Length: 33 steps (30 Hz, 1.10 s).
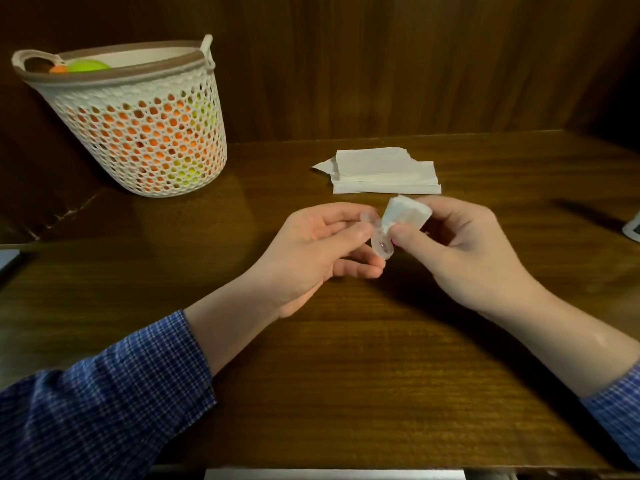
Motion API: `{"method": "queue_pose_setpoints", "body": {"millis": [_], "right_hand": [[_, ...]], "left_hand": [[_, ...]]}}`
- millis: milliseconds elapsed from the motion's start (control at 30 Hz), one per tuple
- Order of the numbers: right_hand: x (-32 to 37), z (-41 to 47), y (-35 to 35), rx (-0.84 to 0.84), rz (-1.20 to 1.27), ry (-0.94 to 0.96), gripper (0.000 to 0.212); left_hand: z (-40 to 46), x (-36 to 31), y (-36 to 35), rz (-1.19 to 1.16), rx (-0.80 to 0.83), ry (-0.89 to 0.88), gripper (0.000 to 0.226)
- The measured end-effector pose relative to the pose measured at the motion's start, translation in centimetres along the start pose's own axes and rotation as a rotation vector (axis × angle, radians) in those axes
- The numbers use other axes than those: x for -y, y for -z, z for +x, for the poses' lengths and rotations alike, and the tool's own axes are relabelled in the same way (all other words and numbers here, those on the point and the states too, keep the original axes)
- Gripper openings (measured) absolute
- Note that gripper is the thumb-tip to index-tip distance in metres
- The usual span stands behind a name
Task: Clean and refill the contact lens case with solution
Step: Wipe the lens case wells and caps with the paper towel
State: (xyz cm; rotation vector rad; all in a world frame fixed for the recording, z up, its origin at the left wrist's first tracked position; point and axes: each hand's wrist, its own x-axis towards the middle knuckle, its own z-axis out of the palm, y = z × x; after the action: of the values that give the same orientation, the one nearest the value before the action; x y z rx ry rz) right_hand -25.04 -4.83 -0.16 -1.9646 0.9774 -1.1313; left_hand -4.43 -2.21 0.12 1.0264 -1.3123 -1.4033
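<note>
Clear lens case (pixel 379 239) held above wooden surface (pixel 346 358), between both hands | left hand (pixel 322 251): fingers curled, pinching case | right hand (pixel 460 247): thumb and fingers pinching folded tissue (pixel 407 211) against case | tissue stack (pixel 384 171) just behind | perforated basket (pixel 138 133) far left.
</note>
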Motion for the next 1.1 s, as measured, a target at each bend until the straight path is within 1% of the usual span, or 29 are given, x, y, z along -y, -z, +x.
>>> {"method": "queue_pose_setpoints", "body": {"millis": [133,300,500,600,733,800,867,933,1000,1067,1100], "right_hand": [[0.1,0.1,-0.3,0.038,0.066,-0.132,0.009],[0.4,0.3,-0.6,0.056,0.181,-0.296,0.012],[0.7,0.5,-0.5,0.055,0.341,-0.429,0.011],[0.5,0.5,-0.5,0.084,0.473,-0.499,0.01],[0.5,0.9,-0.8,0.115,0.669,-0.655,0.014],[0.7,1.1,-1.0,0.122,0.801,-0.752,0.018],[0.6,1.2,-1.0,0.136,0.933,-0.809,0.025],[0.5,1.3,-1.0,0.134,1.026,-0.838,0.031],[0.4,1.3,-1.0,0.111,1.046,-0.837,0.031],[0.4,1.2,-0.9,0.074,0.983,-0.779,0.022],[0.4,1.2,-0.9,0.046,0.901,-0.723,0.016]], "left_hand": [[0.1,0.5,-0.3,0.094,-0.093,-0.04,0.029],[0.1,1.2,-0.8,0.139,-0.194,-0.133,0.024],[0.1,1.3,-1.2,0.13,-0.247,-0.205,0.023],[0.1,1.3,-1.2,0.171,-0.288,-0.269,0.022],[-0.4,1.5,-1.3,0.366,-0.352,-0.441,0.023],[-0.7,1.6,-1.3,0.487,-0.376,-0.561,0.024],[-0.8,1.5,-1.4,0.616,-0.398,-0.69,0.025],[-0.8,1.6,-1.4,0.725,-0.42,-0.783,0.026],[-0.7,1.6,-1.4,0.804,-0.418,-0.85,0.028],[-0.9,1.7,-1.5,0.837,-0.384,-0.875,0.029],[-1.0,1.8,-1.5,0.815,-0.352,-0.854,0.03]]}}
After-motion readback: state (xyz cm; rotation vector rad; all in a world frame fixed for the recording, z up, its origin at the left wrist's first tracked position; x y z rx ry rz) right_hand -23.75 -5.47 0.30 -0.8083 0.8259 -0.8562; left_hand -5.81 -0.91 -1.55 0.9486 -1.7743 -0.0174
